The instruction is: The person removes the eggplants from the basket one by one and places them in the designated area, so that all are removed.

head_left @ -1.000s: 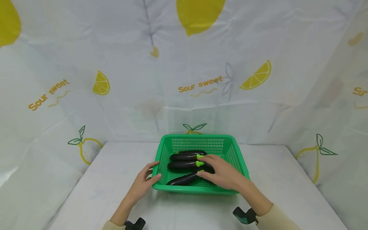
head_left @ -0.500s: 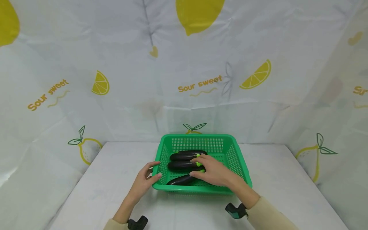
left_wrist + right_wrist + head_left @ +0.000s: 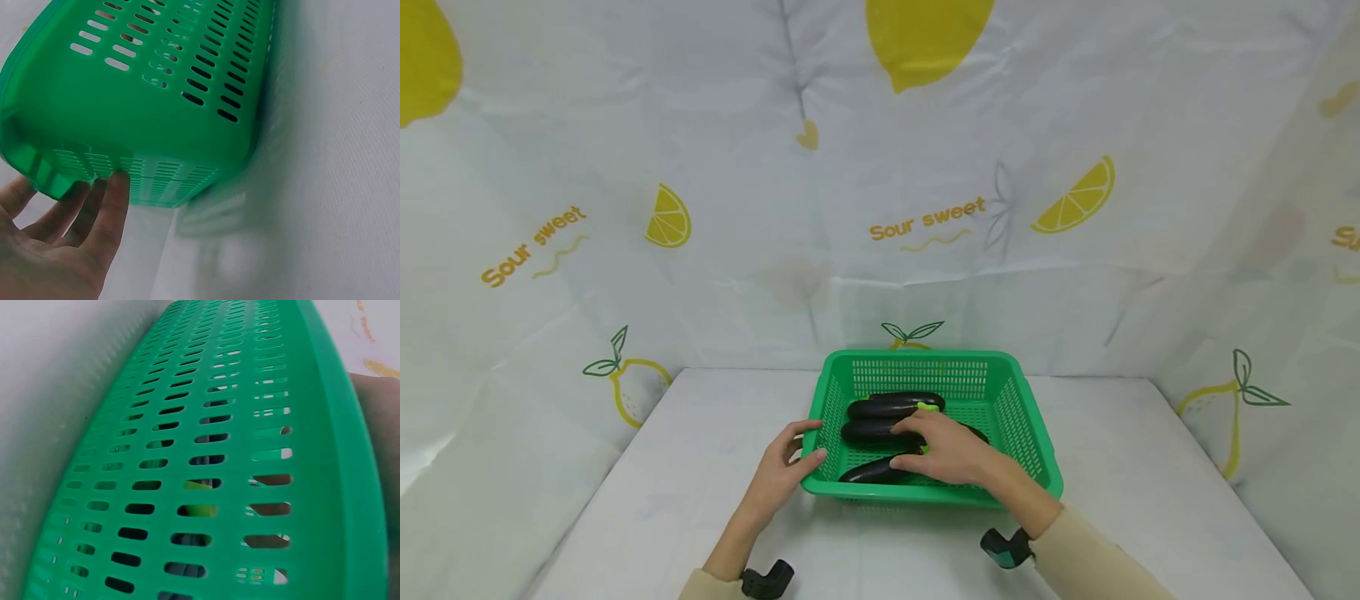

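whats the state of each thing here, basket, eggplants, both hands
green basket: upright on the table, holds the eggplants
eggplants: lying on their sides in the basket, four can be made out
left hand: fingers touch the basket's near left corner from outside
right hand: inside the basket, lies over the eggplants; its grip cannot be seen
table: white cloth over it, bears the basket

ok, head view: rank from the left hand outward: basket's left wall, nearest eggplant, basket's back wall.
From the left hand:
1. Basket's left wall, touching the fingers.
2. Nearest eggplant, inside by the front wall.
3. Basket's back wall, far side.
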Motion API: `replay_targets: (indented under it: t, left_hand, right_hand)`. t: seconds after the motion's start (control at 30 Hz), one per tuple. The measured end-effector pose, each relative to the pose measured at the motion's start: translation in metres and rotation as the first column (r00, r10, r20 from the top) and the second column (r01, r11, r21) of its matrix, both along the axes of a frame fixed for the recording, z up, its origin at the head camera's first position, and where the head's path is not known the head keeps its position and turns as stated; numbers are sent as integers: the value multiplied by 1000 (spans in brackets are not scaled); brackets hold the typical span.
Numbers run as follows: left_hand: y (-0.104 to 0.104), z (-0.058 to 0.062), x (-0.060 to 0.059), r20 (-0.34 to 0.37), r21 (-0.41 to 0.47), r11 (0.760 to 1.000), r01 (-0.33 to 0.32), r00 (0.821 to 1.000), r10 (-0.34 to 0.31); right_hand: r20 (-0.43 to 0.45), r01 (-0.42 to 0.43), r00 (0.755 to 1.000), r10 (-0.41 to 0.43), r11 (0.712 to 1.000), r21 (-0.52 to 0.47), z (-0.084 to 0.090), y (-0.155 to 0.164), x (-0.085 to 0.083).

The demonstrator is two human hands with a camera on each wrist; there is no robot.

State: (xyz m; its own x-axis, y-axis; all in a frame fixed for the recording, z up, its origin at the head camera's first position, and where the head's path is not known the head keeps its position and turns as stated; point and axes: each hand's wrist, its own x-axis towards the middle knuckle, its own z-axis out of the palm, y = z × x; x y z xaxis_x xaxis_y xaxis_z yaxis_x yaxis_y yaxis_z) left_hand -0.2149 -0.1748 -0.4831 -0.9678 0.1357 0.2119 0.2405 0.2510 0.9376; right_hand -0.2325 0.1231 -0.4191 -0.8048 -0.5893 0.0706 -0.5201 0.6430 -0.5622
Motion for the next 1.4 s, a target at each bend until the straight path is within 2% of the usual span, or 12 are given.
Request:
replay_targets:
  t: [0.43, 0.6, 0.83, 1.1, 1.4]
  left_hand:
    - [0, 0, -1, -5, 8, 1000, 10, 1000, -10]
    - [0, -3, -1, -7, 16, 1000, 9, 1000, -9]
    - [1, -3, 0, -1, 17, 1000, 5, 1000, -5]
    - [2, -3, 0, -7, 18, 1000, 6, 1000, -6]
    - [1, -3, 0, -5, 15, 1000, 6, 1000, -6]
  right_hand:
    - [67, -50, 997, 49, 999, 15, -6, -8, -9]
    - [109, -68, 992, 68, 998, -7, -12, -11, -15]
    - [145, -81, 986, 78, 997, 17, -19, -17, -18]
    - [231, -109, 967, 107, 994, -4, -20, -24, -19]
    - [283, -153, 946, 157, 988, -36, -21, -30, -20]
